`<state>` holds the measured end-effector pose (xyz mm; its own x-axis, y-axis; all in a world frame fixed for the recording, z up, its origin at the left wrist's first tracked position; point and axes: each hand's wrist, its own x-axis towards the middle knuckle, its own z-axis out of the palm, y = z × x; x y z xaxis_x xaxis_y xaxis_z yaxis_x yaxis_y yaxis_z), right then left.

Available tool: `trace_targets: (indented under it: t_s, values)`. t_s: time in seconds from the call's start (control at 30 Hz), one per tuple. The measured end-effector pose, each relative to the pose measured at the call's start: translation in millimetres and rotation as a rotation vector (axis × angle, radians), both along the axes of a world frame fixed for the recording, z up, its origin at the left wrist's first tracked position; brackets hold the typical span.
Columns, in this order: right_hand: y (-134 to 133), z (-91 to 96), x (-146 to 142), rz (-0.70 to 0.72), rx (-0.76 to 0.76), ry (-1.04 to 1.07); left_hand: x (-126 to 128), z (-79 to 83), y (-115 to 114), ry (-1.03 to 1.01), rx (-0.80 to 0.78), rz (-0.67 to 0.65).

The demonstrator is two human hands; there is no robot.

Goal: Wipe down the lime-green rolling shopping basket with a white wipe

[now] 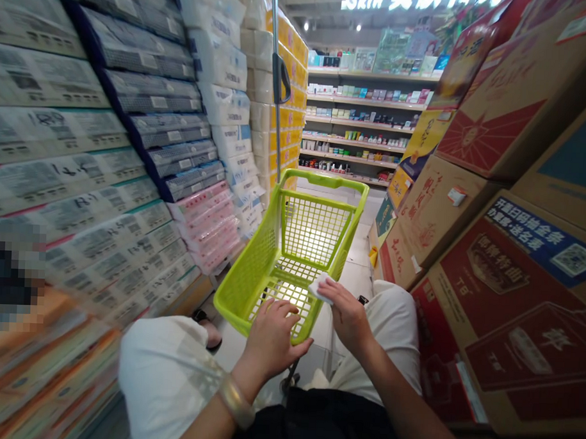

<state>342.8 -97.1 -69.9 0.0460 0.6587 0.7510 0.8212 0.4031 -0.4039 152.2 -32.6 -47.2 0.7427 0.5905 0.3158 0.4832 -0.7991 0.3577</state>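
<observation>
A lime-green plastic shopping basket [245, 285] on wheels, with grid walls, stands between my knees. Its thin metal pole [278, 139] with a dark handle [281, 78] rises at the far left corner. My left hand [277, 337] lies over the near rim, thumb apart and fingers reaching inward. In my right hand [345, 311] is a folded white tissue [321, 288], pressed against the basket's right side near the rim. The fingers cover part of the tissue. Inside the basket only its gridded bottom shows.
Stacked packs of paper tissue [213, 108] wall in the left. On the right, cardboard cartons [466, 213] are piled close to my knee. Shelves of small boxes and bottles [358, 119] stand at the far end. White floor tiles [356, 254] show beyond the basket.
</observation>
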Motion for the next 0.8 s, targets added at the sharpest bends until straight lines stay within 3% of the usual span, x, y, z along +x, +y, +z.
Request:
trace_targets:
  t_s: [0.07, 0.23, 0.43, 0.63, 0.8]
  values:
    - [-0.9, -0.5, -1.6, -0.003, -0.003, 0.013, 3.3, -2.8, -2.5, 0.032, 0.003, 0.012]
    - [-10.2, -3.6, -16.8, 0.195, -0.060, -0.036, -0.3, -5.9, -1.2, 0.123, 0.056, 0.042]
    - [-3.9, -0.7, -5.7, 0.007, -0.013, 0.036, -2.7, -2.3, -1.4, 0.151, 0.013, 0.031]
    - [-12.6, -1.2, -21.3, 0.284, -0.103, -0.017, -4.0, 1.5, 2.1, 0.252, 0.001, 0.087]
    - [-7.0, -1.1, -8.4, 0.086, -0.024, 0.067, -4.9, 6.8, 5.7, 0.311, -0.006, 0.027]
